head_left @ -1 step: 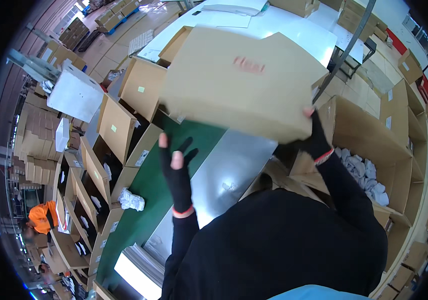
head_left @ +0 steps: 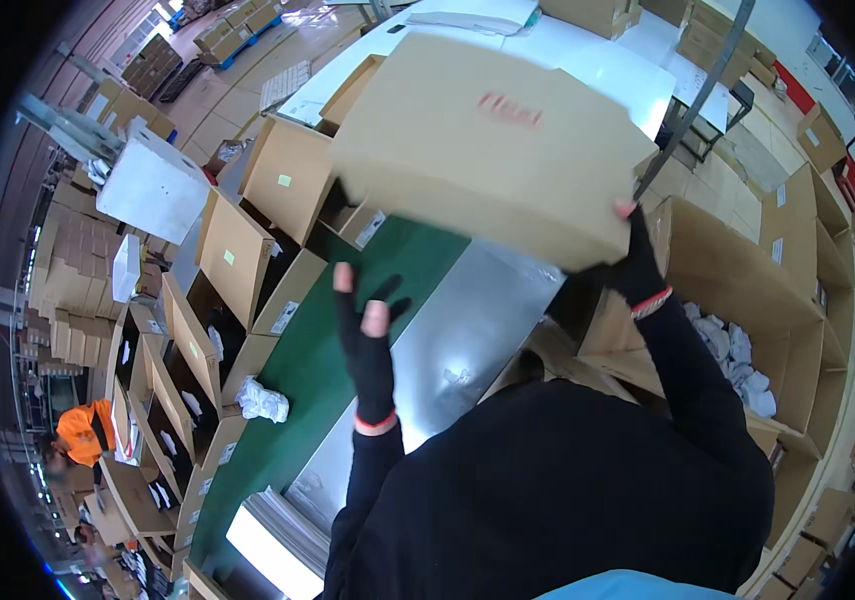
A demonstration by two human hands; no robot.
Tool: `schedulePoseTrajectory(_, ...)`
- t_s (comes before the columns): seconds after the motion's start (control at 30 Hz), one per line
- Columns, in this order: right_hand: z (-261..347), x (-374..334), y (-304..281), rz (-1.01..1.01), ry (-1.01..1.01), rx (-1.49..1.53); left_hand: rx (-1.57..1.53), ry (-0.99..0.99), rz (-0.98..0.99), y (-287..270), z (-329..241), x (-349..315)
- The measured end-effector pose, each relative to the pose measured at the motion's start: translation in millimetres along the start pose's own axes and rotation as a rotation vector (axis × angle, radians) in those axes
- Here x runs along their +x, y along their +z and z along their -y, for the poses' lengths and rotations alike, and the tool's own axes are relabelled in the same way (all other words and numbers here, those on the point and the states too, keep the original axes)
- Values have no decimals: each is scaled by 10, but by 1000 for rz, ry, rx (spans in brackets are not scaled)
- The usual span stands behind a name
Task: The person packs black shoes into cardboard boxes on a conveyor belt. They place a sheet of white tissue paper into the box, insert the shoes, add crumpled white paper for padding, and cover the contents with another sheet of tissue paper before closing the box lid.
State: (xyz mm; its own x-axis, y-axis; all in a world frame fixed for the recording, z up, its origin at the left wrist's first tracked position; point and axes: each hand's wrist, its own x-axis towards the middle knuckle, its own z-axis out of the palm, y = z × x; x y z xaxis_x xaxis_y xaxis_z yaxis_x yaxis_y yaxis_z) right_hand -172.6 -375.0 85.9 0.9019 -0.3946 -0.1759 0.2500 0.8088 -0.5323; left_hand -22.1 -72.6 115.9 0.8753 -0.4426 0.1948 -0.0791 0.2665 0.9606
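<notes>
My right hand (head_left: 637,262), in a black glove with bare fingertips, grips the lower right corner of a large brown cardboard box (head_left: 478,150). The box hangs tilted in the air over the far end of the bench, with faint red print on its face. In a matching glove, my left hand (head_left: 369,350) is held with fingers apart and nothing in it. It hovers above the green belt (head_left: 323,335), apart from the box. A crumpled white bundle (head_left: 263,400) lies on the belt to its left.
Open cartons (head_left: 233,245) with dark contents line the belt's left side. A metal ledge (head_left: 463,350) runs along the right, with a stack of white sheets (head_left: 278,545) near me. Beside my right arm stands a big carton (head_left: 738,250) holding grey-white bundles. Another person (head_left: 86,432) in orange is at far left.
The box has shifted slightly up and to the right in my right hand's grip. My left hand has moved a little to the right, still open.
</notes>
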Motion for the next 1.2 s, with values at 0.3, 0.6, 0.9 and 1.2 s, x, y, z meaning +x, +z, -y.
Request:
schedulePoseTrajectory(0.3,1082,1131,-1534,-440,-188,-312,287,-332,-57,-480,722,-722)
schedulePoseTrajectory(0.6,1011,1763,-1827,-646,-740,-215,322,-419,-56,-556,1067,-1122)
schedulePoseTrajectory(0.9,864,1894,-1824,-971,-952,-324,382,-310,84,-346,835,-916)
schedulePoseTrajectory(1.2,-238,2584,-2337,-499,44,523,388,-459,-108,-807,906,-1360)
